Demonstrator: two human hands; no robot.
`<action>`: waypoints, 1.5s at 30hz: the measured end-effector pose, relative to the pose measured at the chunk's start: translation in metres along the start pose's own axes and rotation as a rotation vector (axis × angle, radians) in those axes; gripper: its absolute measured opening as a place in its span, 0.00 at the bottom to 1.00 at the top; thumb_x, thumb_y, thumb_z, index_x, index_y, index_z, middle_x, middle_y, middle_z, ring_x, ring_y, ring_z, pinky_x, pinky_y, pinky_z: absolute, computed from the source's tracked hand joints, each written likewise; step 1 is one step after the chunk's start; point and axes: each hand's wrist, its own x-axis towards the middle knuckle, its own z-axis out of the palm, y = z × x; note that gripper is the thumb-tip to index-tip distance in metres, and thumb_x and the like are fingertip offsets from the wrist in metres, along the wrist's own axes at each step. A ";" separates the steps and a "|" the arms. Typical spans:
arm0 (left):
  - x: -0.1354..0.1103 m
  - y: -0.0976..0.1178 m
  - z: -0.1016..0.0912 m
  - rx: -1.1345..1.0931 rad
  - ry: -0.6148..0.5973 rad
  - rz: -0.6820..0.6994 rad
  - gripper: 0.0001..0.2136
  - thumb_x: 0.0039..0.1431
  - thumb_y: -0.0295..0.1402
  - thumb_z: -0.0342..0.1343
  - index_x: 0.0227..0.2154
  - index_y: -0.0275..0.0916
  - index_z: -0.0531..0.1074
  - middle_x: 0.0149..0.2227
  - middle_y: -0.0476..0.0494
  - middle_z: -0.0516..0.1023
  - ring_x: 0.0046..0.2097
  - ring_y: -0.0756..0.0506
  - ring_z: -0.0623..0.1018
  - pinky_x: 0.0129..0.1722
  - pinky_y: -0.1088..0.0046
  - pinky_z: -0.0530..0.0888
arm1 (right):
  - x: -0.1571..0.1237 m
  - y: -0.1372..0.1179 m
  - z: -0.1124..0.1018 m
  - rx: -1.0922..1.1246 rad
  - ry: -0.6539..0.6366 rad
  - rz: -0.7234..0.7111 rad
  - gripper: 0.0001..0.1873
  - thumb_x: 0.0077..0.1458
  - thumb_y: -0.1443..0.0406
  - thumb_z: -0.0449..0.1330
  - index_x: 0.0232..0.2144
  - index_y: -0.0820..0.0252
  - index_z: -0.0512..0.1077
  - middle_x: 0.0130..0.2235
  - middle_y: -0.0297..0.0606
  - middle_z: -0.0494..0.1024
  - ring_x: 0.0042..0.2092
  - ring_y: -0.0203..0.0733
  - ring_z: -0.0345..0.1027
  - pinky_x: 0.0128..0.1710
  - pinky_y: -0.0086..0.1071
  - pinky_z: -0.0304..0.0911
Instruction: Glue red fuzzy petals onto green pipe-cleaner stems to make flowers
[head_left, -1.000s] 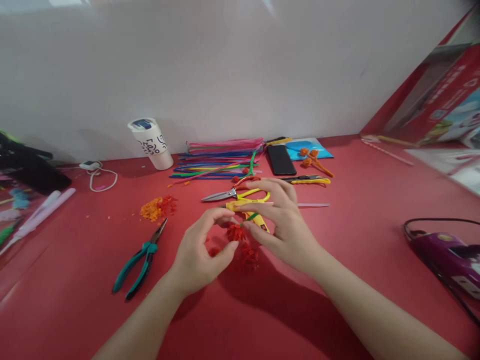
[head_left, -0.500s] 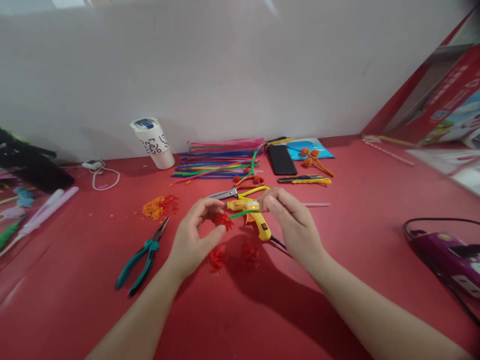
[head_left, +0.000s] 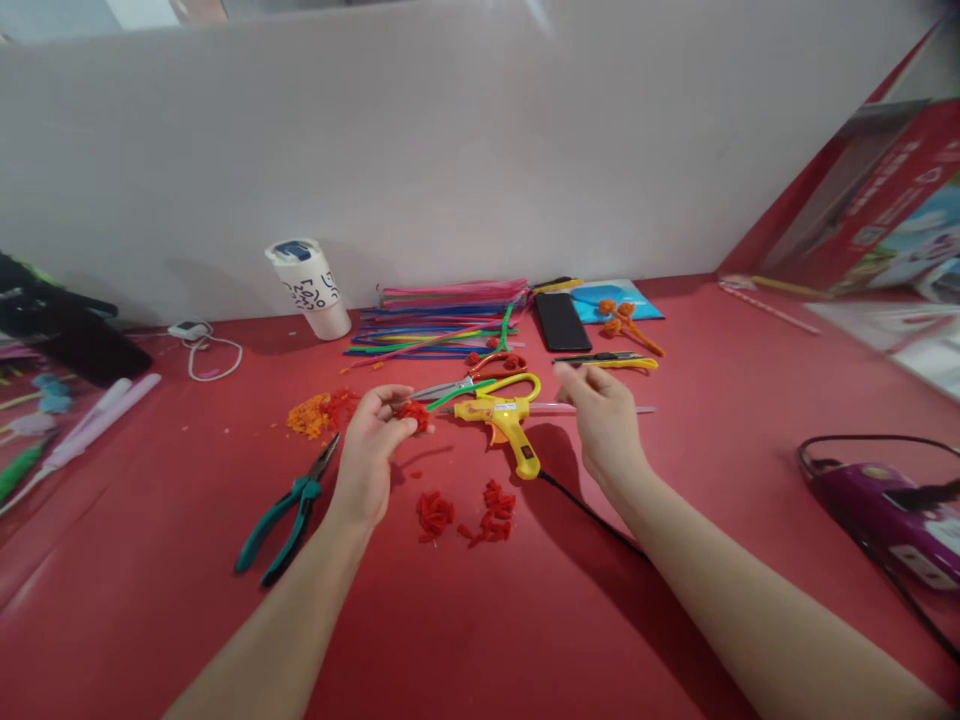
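Between the fingers of my left hand is a red fuzzy flower, and its green pipe-cleaner stem points right and slightly up. My right hand is apart from the stem, its fingers pinched together over the rear of the glue stick; whether anything is in them is hidden. A yellow glue gun lies between my hands, a clear glue stick in its back. Two small heaps of red pieces, a left heap and a right heap, lie below the gun.
Teal-handled pliers lie left of my left hand, near orange clippings. Behind the gun are scissors, pipe cleaners, a phone and a cutter knife. A tumbler stands left; a purple power strip is right.
My right hand has let go of the green stem and moved right. My left hand has shifted left and up with the flower, uncovering more of the glue gun and red heaps.
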 end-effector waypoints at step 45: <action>-0.025 -0.003 0.019 0.345 -0.234 0.107 0.13 0.45 0.25 0.59 0.36 0.40 0.68 0.35 0.47 0.74 0.37 0.48 0.73 0.42 0.70 0.70 | -0.053 -0.036 0.012 -0.170 -0.486 -0.264 0.04 0.49 0.69 0.56 0.24 0.57 0.69 0.26 0.33 0.70 0.31 0.37 0.64 0.32 0.31 0.59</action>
